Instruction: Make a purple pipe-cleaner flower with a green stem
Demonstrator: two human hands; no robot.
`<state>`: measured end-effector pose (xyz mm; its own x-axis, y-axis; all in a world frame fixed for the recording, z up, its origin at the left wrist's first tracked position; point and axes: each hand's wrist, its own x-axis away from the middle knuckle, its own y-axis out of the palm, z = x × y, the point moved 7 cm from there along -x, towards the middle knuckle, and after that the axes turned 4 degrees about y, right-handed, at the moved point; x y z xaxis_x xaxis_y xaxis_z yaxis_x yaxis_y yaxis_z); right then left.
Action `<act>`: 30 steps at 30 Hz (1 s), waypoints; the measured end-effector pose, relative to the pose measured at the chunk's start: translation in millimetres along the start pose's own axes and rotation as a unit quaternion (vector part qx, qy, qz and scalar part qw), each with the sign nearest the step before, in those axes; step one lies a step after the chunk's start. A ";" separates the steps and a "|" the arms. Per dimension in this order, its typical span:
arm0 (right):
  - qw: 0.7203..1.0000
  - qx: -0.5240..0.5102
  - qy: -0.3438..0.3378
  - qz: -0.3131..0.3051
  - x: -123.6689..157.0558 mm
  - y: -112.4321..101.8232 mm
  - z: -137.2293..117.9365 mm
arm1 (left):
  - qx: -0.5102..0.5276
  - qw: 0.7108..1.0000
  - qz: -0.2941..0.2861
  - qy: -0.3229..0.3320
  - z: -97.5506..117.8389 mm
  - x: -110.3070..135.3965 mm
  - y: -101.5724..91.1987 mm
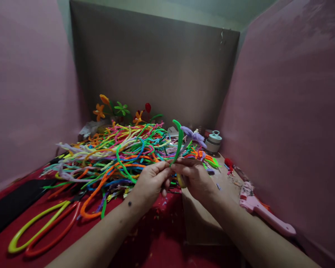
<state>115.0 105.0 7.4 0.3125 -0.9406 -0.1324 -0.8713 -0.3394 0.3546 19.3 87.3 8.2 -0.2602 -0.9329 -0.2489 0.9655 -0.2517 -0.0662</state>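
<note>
My left hand [153, 178] is closed, thumb and fingers pinching the base of a long green pipe-cleaner leaf [179, 139]. Right beside it, my right hand [194, 176] is closed at the stem of a purple pipe-cleaner flower [194, 135], which leans to the right. The fingertips of both hands meet where leaf and stem come together, so the join is hidden. Below the right fingers shows a yellowish rounded thing [181, 181], partly covered; its kind I cannot make out.
A big tangle of coloured pipe cleaners [120, 152] spreads left of the hands. Scissors [44, 227] with yellow and red handles lie front left. A pink glue gun [265, 214] rests at right, near a lidded container [213, 141]. Finished flowers [122, 108] stand behind.
</note>
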 end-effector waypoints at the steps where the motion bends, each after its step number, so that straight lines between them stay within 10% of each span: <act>1: 1.000 -0.013 0.002 -0.008 -0.2 0.4 0.4 | 0.048 0.999 -0.010 -0.011 -0.9 0.0 2.1; 8: 0.991 -0.097 0.056 -0.080 -1.6 5.2 6.0 | 0.274 0.958 -0.076 -0.049 -5.1 4.7 16.0; 15: 0.991 -0.082 0.064 -0.089 -1.7 6.6 6.0 | 0.286 0.943 -0.146 -0.093 -4.4 8.1 17.9; 19: 0.997 -0.069 0.026 0.004 -3.6 -4.5 1.7 | 0.025 0.998 -0.061 0.008 5.2 2.9 2.9; 22: 0.999 -0.039 0.020 0.021 -4.8 -7.5 2.9 | -0.144 0.984 0.027 0.097 16.4 3.8 -4.6; 30: 0.998 0.066 -0.006 -0.003 2.7 2.7 -12.4 | 0.067 0.997 0.008 -0.023 -2.9 -0.8 -2.9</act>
<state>118.2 101.5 19.4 0.3136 -0.9383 -0.1457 -0.9120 -0.3404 0.2290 16.6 89.6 5.8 -0.2465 -0.9472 -0.2049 0.9619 -0.2649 0.0673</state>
